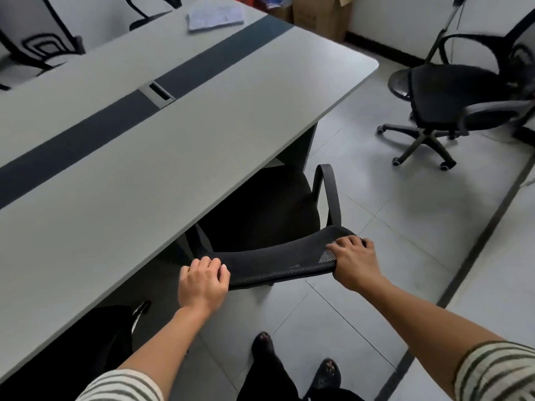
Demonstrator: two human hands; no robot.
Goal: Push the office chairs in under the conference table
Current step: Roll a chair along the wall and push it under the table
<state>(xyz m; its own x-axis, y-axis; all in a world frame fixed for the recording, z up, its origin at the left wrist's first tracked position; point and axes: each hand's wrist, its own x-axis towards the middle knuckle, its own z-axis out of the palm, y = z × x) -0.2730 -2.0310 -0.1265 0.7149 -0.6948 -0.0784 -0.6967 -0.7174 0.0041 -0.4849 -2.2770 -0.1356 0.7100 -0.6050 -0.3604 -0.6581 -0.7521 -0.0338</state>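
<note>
Chair in hand (275, 264): black mesh backrest, curved top edge, looped plastic armrest on rt side; dark padded seat partly under table edge, front hidden by tabletop.
Left hand (202, 280): curled over left end of backrest top, fingers wrapped forward, knuckles up; closed on mesh rim. Forearm straight, striped sleeve at elbow.
Right hand (354, 261): clamped on rt end of backrest top, fingers spread over mesh, thumb beneath; wrist bent slightly down. Arm extended, striped sleeve.
Conference table (121, 157): long, smooth light-grey top, rounded corner, dark centre strip w/ metal cable hatch (158, 94); papers (215, 17) at far end.
Second chair (451, 102): black mesh, five-star castor base, well apart from table on rt, standing out on floor.
Far-side chairs (40, 44): black frames, at opposite edge.
Floor (390, 227): pale tiles, dark seams.
Cardboard box (321, 15): beyond table end.
</note>
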